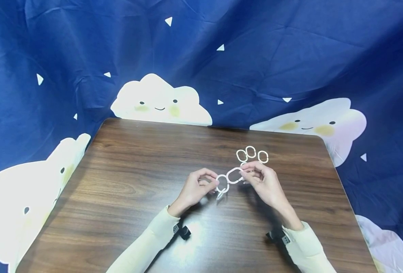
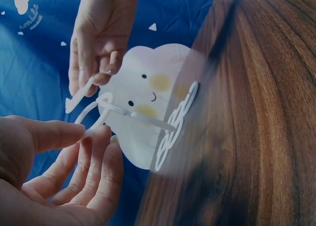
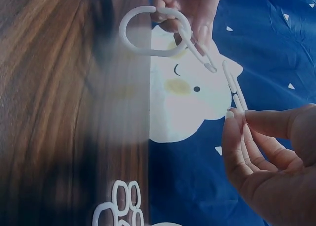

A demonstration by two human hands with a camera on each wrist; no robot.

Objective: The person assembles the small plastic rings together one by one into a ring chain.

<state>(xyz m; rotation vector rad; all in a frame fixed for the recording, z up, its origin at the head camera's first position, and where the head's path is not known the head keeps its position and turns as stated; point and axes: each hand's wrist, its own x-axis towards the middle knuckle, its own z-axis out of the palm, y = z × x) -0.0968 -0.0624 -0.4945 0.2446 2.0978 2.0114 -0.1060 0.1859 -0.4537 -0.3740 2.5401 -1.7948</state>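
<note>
My left hand [image 1: 196, 188] pinches a white ring link [image 1: 222, 183] between thumb and fingers, and a second white link [image 1: 220, 196] hangs from it. To its right, my right hand [image 1: 265, 185] pinches a white oval link [image 1: 234, 175] with an opening in its side. In the head view the two held links meet or overlap; the right wrist view shows a gap between the right hand's link [image 3: 230, 77] and the link [image 3: 198, 52] near the left hand. My fingertips cover part of each held link.
Several loose white links [image 1: 250, 151] lie on the brown wooden table [image 1: 136, 163] beyond my right hand. A blue curtain [image 1: 256, 76] with white clouds hangs behind the table's far edge. A black wrist device [image 1: 185, 232] is on the left sleeve.
</note>
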